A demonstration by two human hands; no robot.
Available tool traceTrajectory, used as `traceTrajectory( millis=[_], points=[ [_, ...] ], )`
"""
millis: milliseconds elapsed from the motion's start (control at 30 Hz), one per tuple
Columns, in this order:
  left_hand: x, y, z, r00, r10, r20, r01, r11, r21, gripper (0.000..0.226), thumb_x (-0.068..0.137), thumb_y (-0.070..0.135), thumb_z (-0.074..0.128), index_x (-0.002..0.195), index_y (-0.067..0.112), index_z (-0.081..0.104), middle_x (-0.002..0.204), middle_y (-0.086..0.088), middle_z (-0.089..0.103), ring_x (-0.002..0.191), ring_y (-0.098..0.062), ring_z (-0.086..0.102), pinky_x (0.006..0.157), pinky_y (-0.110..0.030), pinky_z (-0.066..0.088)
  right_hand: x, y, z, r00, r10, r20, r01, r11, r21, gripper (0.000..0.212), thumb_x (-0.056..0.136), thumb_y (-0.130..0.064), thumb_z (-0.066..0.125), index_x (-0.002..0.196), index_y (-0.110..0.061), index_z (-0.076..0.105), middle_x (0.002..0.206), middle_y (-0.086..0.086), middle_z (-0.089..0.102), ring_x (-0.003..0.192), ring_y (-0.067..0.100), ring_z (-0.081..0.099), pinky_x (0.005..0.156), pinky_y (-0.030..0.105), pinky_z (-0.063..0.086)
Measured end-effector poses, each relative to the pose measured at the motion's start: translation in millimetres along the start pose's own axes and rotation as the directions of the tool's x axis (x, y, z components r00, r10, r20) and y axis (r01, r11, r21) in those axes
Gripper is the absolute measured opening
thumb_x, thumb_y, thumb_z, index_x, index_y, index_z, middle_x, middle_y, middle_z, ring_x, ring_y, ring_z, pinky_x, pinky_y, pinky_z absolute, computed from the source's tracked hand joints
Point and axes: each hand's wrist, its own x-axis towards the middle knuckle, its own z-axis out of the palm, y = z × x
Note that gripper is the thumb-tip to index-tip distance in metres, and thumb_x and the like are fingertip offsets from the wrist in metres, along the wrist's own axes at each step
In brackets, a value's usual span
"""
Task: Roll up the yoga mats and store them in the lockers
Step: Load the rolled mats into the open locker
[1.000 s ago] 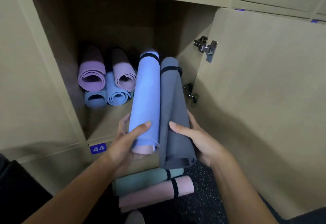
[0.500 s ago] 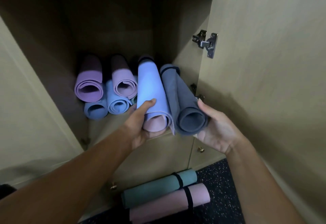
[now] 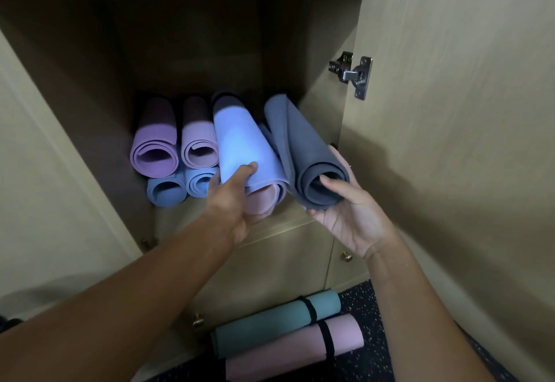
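An open locker (image 3: pixel 90 147) holds several rolled mats: two purple-pink rolls (image 3: pixel 154 153) stacked on two light blue rolls (image 3: pixel 166 191) at its left. My left hand (image 3: pixel 234 198) grips the near end of a blue rolled mat (image 3: pixel 240 147) that reaches deep into the locker. My right hand (image 3: pixel 345 210) cups the near end of a grey rolled mat (image 3: pixel 303 153) beside it, thumb inside the roll's core. Both rolls lie side by side, their ends at the locker's front edge.
The locker door (image 3: pixel 450 141) stands open at the right, with a metal hinge (image 3: pixel 354 76). On the speckled dark floor below lie a teal rolled mat (image 3: pixel 270 324) and a pink rolled mat (image 3: pixel 288 351), each with a black strap. Closed lower lockers have small brass knobs (image 3: pixel 347 257).
Both hands have pushed the blue and grey rolls farther into the locker, from tilted outside the opening to lying mostly inside. The view has moved closer.
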Motion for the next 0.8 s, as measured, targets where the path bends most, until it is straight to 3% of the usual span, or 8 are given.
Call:
traceTrajectory(
  millis=[100,167,200,367,533,667,733,800],
  points=[
    [-2,13,-2,0.999,0.024,-0.044,-0.022,0.999,0.035,0.053,0.085,0.025,0.08,0.133,0.024,0.055,0.122,-0.008,0.067,0.098,-0.034,0.07,0.056,-0.046,0.059,8,-1,3,0.999,-0.044,0.027,0.044,0.999,-0.001,0.065,0.095,-0.003,0.054,0.152,-0.032,0.044,0.144,0.005,0.057,0.118,0.031,0.063,0.08,0.038,0.058],
    [-1,21,-2,0.997,0.03,-0.065,-0.026,0.997,0.067,0.057,0.086,0.024,0.08,0.136,0.022,0.053,0.124,-0.009,0.065,0.097,-0.034,0.068,0.053,-0.048,0.059,13,3,5,0.997,-0.076,0.018,0.075,0.997,0.031,0.058,0.099,-0.004,0.047,0.153,-0.025,0.044,0.151,0.011,0.053,0.136,0.043,0.051,0.108,0.055,0.046],
    [-2,25,-1,0.997,0.029,-0.074,-0.023,0.997,0.079,0.06,0.086,0.025,0.079,0.138,0.022,0.051,0.126,-0.01,0.064,0.097,-0.035,0.068,0.053,-0.048,0.059,15,5,7,0.996,-0.094,-0.007,0.094,0.994,0.059,0.055,0.101,-0.004,0.044,0.152,-0.022,0.044,0.15,0.014,0.053,0.138,0.046,0.047,0.113,0.058,0.041],
    [4,36,-3,0.984,0.095,-0.149,-0.071,0.985,0.159,0.059,0.088,0.022,0.077,0.14,0.023,0.049,0.126,-0.008,0.057,0.092,-0.031,0.062,0.063,-0.045,0.059,24,2,10,0.977,-0.165,-0.137,0.168,0.986,0.011,0.053,0.101,0.003,0.042,0.149,-0.02,0.05,0.141,0.008,0.063,0.126,0.027,0.063,0.09,0.037,0.059],
    [22,28,8,0.939,0.291,-0.183,-0.213,0.91,0.357,0.062,0.086,0.027,0.078,0.14,0.027,0.048,0.108,0.001,0.061,0.082,-0.025,0.064,0.063,-0.038,0.057,43,11,11,0.976,-0.153,-0.155,0.131,0.98,-0.148,0.063,0.096,0.01,0.052,0.15,-0.022,0.049,0.137,0.006,0.065,0.122,0.023,0.065,0.091,0.034,0.058],
    [34,26,22,0.944,0.28,-0.176,-0.191,0.896,0.401,0.09,0.074,0.053,0.08,0.148,0.029,0.036,0.126,-0.004,0.058,0.106,-0.033,0.063,0.092,-0.054,0.056,58,31,2,0.983,-0.141,-0.118,0.141,0.99,-0.012,0.067,0.092,0.013,0.052,0.151,-0.019,0.047,0.139,0.009,0.063,0.127,0.027,0.062,0.096,0.039,0.057],
    [41,28,21,0.97,0.215,-0.111,-0.152,0.898,0.412,0.115,0.058,0.071,0.079,0.153,0.032,0.028,0.138,-0.003,0.052,0.115,-0.034,0.06,0.094,-0.057,0.055,68,34,-3,0.986,-0.132,-0.1,0.138,0.989,0.056,0.067,0.093,0.015,0.048,0.151,-0.017,0.047,0.143,0.012,0.06,0.13,0.03,0.059,0.096,0.042,0.058],
    [47,30,18,0.979,0.202,-0.01,-0.177,0.879,0.442,0.115,0.064,0.07,0.08,0.157,0.041,0.019,0.15,0.004,0.041,0.123,-0.032,0.056,0.092,-0.057,0.056,80,34,-9,0.985,-0.127,-0.119,0.136,0.988,0.07,0.067,0.092,0.019,0.043,0.15,-0.016,0.047,0.145,0.015,0.057,0.132,0.033,0.057,0.1,0.043,0.056]
  ],
)
